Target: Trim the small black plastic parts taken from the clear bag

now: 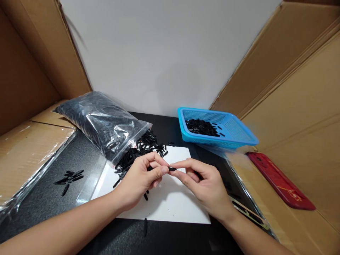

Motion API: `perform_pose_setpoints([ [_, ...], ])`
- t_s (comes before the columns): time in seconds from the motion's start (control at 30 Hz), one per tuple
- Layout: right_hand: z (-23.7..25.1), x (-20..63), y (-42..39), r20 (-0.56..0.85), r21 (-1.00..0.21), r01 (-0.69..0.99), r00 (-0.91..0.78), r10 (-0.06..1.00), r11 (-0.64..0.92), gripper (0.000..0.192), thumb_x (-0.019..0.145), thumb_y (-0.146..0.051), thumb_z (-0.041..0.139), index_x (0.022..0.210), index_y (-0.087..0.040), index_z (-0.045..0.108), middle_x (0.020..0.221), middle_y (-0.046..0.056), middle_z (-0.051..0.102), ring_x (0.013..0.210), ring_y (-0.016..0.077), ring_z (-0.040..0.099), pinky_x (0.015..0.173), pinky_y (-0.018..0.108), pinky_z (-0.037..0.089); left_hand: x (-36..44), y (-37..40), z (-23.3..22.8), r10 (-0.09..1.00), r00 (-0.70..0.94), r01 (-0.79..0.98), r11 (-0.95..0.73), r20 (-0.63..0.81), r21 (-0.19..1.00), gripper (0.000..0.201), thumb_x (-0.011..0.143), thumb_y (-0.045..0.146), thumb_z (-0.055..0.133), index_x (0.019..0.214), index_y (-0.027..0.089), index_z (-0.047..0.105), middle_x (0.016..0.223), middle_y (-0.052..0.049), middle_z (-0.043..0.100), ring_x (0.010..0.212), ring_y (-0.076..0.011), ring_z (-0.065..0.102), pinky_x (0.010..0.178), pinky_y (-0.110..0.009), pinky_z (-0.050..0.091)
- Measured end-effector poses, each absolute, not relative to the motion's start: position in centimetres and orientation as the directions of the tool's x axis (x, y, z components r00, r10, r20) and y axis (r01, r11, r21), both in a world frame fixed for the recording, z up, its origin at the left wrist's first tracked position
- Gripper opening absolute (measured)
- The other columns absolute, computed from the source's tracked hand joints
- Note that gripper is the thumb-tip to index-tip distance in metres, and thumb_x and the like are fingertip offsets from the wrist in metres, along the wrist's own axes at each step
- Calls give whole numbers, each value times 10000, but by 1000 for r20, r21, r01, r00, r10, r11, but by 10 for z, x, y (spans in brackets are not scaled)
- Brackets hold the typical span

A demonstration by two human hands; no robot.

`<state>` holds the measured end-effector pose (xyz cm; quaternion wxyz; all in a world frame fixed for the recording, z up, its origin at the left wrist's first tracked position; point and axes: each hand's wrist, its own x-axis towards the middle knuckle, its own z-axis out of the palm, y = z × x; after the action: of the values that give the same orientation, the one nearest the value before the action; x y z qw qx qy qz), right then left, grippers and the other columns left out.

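Head view: a small black piece (pixel 172 169) was held above the white sheet (pixel 183 207).
Slender, dark and partly covered, it was pinched at one end by the fingers of the left hand (pixel 142 175) and at the other by those of the right hand (pixel 207 180), near a heap of similar pieces (pixel 127 157).

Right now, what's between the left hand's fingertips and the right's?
One small black piece, held above the white sheet; the head view shows it.

Black table (pixel 106 235), white sheet (pixel 183 209), small black pieces (pixel 68 179)
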<state>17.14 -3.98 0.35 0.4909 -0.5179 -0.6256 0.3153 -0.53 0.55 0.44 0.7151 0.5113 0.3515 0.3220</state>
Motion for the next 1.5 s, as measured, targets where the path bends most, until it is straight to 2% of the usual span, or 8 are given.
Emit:
perform_pose_setpoints([
  [0.1, 3, 171, -40, 296, -901, 344, 38, 954, 266, 107, 819, -241, 696, 827, -194, 792, 595, -12, 607, 479, 96, 337, 478, 262, 282, -6, 5, 4, 822, 544, -89, 254, -167, 963, 266, 821, 404, 712, 794, 176, 577, 476, 91, 446, 439, -51, 299, 437, -194, 190],
  [0.3, 0, 172, -38, 248, -941, 260, 100, 964, 215, 121, 800, -293, 721, 781, -195, 790, 636, 17, 680, 492, 109, 372, 487, 263, 310, -4, 5, 6, 828, 524, -87, 286, -200, 954, 254, 882, 416, 626, 832, 168, 596, 510, 68, 487, 447, -52, 299, 441, -195, 173],
  [0.53, 2, 172, -34, 108, -988, 123, 144, 984, 90, 266, 773, -425, 742, 673, -180, 724, 582, 6, 618, 515, 115, 401, 489, 252, 321, -2, 4, 15, 763, 545, -95, 468, -347, 879, 72, 841, 206, 552, 853, 146, 589, 780, -42, 678, 498, -56, 350, 429, -199, 142],
  [0.73, -5, 173, -34, 45, -999, -22, 132, 990, 48, 321, 770, -474, 756, 672, -178, 681, 498, -64, 432, 480, 86, 279, 467, 242, 261, -2, 0, 17, 701, 598, -82, 535, -388, 841, 256, 737, 69, 562, 979, 135, 608, 865, -28, 650, 583, -59, 430, 493, -190, 245],
  [0.87, -6, 174, -33, 4, -996, -93, 142, 990, 18, 357, 746, -489, 778, 656, -173, 637, 502, -82, 358, 474, 76, 225, 442, 242, 197, -1, -1, 15, 673, 633, -64, 537, -382, 841, 156, 830, 225, 669, 936, 142, 590, 816, -2, 617, 577, -47, 431, 539, -190, 296],
  [1.0, -5, 173, -34, -23, -991, -134, 137, 990, -4, 399, 737, -515, 777, 654, -174, 586, 504, -90, 334, 469, 71, 206, 434, 245, 155, -2, 1, 12, 659, 673, -56, 497, -335, 866, 275, 849, 410, 674, 850, 148, 590, 688, 8, 604, 488, -46, 347, 475, -209, 193],
  [1.23, -5, 171, -33, -47, -985, -168, 126, 991, -25, 424, 762, -502, 752, 622, -198, 492, 491, -103, 289, 461, 71, 193, 435, 245, 130, -6, 4, 12, 702, 621, -29, 466, -349, 884, 399, 907, 500, 553, 935, 129, 697, 499, 80, 371, 453, -66, 145, 452, -252, 87],
  [1.5, 2, 173, -29, -130, -884, -453, -3, 991, -117, 296, 805, -421, 632, 663, -190, 514, 598, -22, 565, 413, 58, 254, 411, 218, 176, -4, 2, 14, 676, 654, -123, 539, -341, 834, 341, 921, 227, 513, 1246, 145, 577, 674, 41, 451, 525, -72, 245, 478, -237, 134],
])
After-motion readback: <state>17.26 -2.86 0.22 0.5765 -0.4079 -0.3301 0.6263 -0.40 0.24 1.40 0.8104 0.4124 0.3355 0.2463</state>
